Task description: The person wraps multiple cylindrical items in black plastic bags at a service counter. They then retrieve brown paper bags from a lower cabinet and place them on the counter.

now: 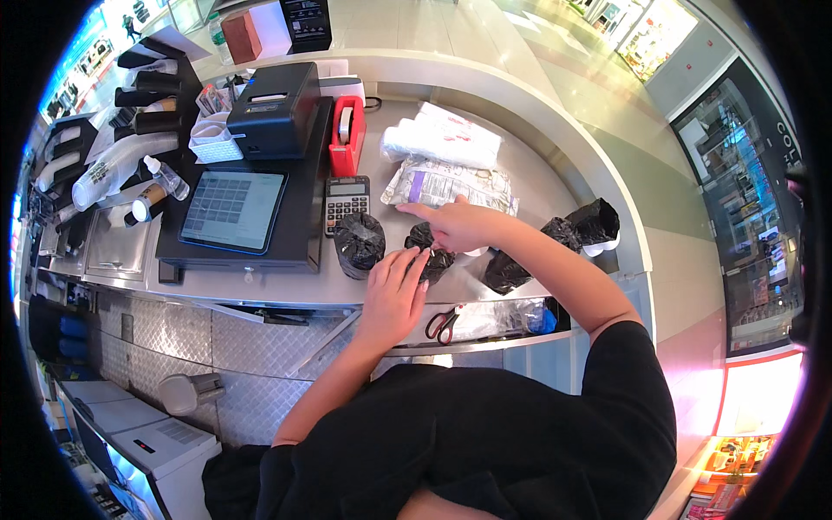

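A small black plastic-wrapped bundle stands near the front edge of the metal counter, between my hands. The fingers of my left hand lie against its near left side. From the upper right, my right hand holds its top with curled fingers, the index finger stretched out to the left. My palm hides part of the bundle. A taller black plastic-wrapped bundle stands just left of my left hand. Beneath my right forearm lies a black plastic bag, partly covered by the arm.
Packs of white plastic bags and a printed plastic packet lie behind my hands. Leftward are a calculator, a red tape dispenser, a tablet and a receipt printer. Below, an open drawer holds scissors. More black plastic sits right.
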### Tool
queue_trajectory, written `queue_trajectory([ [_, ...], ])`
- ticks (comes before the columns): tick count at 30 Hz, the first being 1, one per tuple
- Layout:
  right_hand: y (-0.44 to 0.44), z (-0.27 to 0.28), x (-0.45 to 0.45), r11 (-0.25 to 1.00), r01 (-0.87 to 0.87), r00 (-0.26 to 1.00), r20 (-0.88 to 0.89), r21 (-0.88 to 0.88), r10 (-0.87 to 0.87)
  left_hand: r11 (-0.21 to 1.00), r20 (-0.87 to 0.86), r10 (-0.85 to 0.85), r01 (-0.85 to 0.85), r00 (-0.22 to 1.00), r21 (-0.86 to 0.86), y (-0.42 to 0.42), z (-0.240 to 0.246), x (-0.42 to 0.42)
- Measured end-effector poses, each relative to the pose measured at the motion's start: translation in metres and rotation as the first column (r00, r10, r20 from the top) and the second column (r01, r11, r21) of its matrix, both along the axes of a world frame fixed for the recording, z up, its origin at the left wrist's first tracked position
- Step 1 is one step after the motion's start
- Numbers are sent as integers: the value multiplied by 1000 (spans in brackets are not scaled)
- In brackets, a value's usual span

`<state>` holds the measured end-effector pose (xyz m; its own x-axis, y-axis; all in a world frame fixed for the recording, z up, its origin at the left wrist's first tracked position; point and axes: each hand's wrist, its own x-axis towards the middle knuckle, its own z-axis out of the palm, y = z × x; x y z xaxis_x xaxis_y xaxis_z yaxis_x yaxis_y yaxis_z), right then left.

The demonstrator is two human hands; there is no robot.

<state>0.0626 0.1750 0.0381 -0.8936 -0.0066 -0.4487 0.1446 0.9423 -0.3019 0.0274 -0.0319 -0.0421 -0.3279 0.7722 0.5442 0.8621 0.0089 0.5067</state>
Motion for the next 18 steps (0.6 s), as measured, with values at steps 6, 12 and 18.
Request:
queue_trajectory([
  [6, -8, -16, -3, 987, -69, 992, -97, 143, 84, 998, -167, 29, -38, 986, -47, 12, -27, 9],
  [12, -19, -7, -1, 936, -19, 991, -121, 351, 65, 993, -310, 71, -95, 948, -64, 13, -40, 7],
  [18, -11, 9, -9, 790, 163, 984, -154, 592, -88, 990, -334, 56, -95, 941, -104, 11, -44, 7],
])
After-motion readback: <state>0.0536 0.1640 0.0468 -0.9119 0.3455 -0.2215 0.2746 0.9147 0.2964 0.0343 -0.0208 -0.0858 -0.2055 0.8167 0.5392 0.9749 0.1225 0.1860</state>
